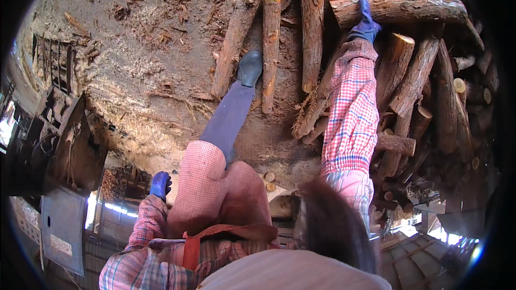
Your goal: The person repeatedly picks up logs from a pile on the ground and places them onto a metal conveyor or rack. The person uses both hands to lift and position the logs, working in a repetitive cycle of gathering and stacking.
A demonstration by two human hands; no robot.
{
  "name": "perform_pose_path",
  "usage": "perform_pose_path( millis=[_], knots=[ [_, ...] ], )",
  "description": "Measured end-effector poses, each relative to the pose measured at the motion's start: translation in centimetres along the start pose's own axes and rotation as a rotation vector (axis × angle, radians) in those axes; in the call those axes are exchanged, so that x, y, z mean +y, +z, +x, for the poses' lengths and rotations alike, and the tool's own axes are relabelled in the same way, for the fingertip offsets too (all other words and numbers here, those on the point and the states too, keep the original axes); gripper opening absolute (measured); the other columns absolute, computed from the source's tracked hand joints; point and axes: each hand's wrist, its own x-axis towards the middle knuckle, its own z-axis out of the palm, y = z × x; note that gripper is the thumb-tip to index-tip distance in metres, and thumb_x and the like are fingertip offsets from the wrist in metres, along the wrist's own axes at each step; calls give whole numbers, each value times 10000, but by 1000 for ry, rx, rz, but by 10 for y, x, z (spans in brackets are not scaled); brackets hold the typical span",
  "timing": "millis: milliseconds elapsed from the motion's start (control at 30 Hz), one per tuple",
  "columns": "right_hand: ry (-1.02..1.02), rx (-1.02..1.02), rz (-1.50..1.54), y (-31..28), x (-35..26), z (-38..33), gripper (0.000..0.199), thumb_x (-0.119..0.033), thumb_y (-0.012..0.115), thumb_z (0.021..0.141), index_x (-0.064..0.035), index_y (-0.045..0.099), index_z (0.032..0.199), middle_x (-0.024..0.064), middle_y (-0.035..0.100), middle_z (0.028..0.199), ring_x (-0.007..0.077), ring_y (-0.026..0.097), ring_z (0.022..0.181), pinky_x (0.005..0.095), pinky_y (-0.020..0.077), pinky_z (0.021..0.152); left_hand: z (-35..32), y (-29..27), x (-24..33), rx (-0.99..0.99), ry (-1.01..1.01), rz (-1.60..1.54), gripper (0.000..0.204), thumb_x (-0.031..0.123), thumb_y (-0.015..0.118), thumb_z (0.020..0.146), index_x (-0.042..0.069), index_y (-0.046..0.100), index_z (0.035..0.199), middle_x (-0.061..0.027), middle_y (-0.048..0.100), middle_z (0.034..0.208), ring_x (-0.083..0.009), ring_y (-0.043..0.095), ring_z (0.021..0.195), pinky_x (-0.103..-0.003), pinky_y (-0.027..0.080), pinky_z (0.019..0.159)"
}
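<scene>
My right hand (365, 21), in a blue glove at the end of a pink checked sleeve, reaches far forward. Its fingers lie over the lower edge of a thick bark-covered log (408, 4) that sits across the top of a log pile. My left hand (160, 184), also in a blue glove, hangs free at my side, lower left, with nothing in it. My dark boot (250, 67) stands between two thin logs (270, 48) on the ground.
Several long logs (312, 27) lie side by side on bark-strewn dirt (145, 48). A dense pile of cut logs (446, 107) fills the right side. Dark machinery and a metal box (62, 225) stand at the left edge.
</scene>
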Motion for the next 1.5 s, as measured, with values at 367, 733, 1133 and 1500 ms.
perform_pose_path(
  millis=[367,733,1133,1500],
  knots=[
    [635,-318,726,45,-142,-417,656,-367,693,817,-19,443,1314,127,563,1235,269,565,1107,429,451,987,-174,188,255,-912,631,-267,534,414,606,876,134,481,1313,-72,628,1139,-170,607,960,-300,472,825],
    [435,-501,378,-152,-185,-840,782,-331,717,785,-8,343,1392,106,533,1272,227,544,1132,392,412,1004,-252,213,-63,-1668,264,-205,638,477,538,871,56,455,1344,-165,525,1299,-333,529,1156,-481,415,1008],
    [-566,119,99,-455,-245,-1209,826,-326,769,733,11,354,1363,124,497,1296,213,498,1163,358,386,1020,-394,282,-555,-1974,1233,502,288,250,593,914,19,595,1087,-66,625,981,-186,625,882,-306,510,812],
    [-153,1083,-1293,-672,-54,-1433,1020,-429,797,644,-142,238,1447,277,458,1321,401,483,1199,459,405,1006,-342,225,-607,-1515,1687,1385,754,379,732,801,8,388,1360,-167,500,1307,-234,485,1203,-347,402,1010]
  ],
)
